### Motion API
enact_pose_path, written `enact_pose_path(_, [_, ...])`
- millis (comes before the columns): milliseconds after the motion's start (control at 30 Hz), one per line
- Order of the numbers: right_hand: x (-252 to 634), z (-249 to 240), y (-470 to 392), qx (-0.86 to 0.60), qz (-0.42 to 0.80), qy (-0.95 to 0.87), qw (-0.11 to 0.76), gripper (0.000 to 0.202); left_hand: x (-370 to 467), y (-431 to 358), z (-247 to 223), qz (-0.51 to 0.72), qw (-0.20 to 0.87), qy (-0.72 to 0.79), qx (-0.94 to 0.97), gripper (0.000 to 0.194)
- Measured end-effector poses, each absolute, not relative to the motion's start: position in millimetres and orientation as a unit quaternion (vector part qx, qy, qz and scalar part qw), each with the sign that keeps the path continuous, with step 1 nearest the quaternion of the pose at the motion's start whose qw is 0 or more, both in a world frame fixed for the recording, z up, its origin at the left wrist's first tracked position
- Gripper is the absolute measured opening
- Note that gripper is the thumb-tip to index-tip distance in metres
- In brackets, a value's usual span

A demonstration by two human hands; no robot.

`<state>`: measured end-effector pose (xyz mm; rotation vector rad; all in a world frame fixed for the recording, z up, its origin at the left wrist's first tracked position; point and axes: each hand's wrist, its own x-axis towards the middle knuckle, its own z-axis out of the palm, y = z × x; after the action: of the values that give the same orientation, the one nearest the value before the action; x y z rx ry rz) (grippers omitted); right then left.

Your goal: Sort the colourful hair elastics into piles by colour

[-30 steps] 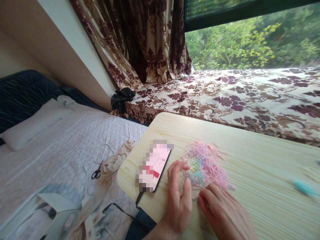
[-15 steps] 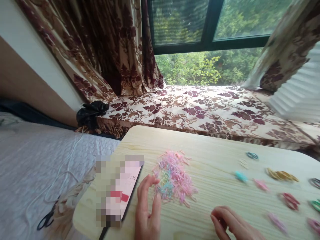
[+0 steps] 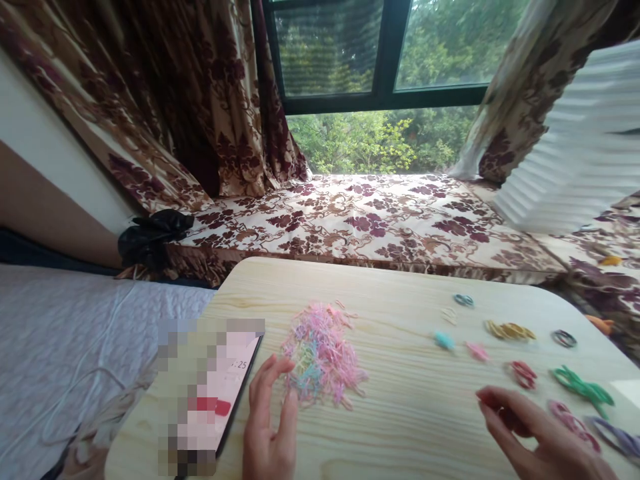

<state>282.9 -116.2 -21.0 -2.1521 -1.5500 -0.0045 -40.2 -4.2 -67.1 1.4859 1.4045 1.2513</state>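
Note:
A heap of small pastel elastic bands (image 3: pixel 330 360), pink, lilac, yellow and blue, lies on the light wooden table (image 3: pixel 400 400). At its near left edge is my left hand (image 3: pixel 270 420), thumb and fingers apart, with nothing seen between them. My right hand (image 3: pixel 535 433) hovers to the right over the table, its thumb and forefinger tips brought together. Whatever they pinch, if anything, is too small to make out. Close by lie sorted bunches of bands: red (image 3: pixel 523 375), pink (image 3: pixel 477 351), turquoise (image 3: pixel 443 341) and mustard (image 3: pixel 510 331).
Left of the heap lies a phone (image 3: pixel 220 393), partly pixelated, with a cable. Green bands (image 3: pixel 583 390), purple bands (image 3: pixel 620 437) and a dark ring of bands (image 3: pixel 564 339) sit at the right. A flowered window seat (image 3: pixel 370 220) runs behind the table; a bed (image 3: pixel 60 333) is at left.
My right hand has moved right, away from the heap toward the sorted bunches. My left hand stays by the heap. The view has turned to the right, showing more of the table's right end.

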Motion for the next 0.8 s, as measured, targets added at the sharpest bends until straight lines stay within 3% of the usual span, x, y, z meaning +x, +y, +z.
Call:
enact_pose_path(333, [308.5,9.8,-91.0,-0.858,0.000,-0.455,0.239,0.028,-32.6,-6.3,-57.6,0.492,0.344,0.562,0.569,0.030])
enact_pose_path(800, [317.3,13.6,-66.6,-0.884,0.033,-0.435,0.169,0.034,-31.6,-6.1,-58.6,0.498,0.323,0.563,0.575,0.029])
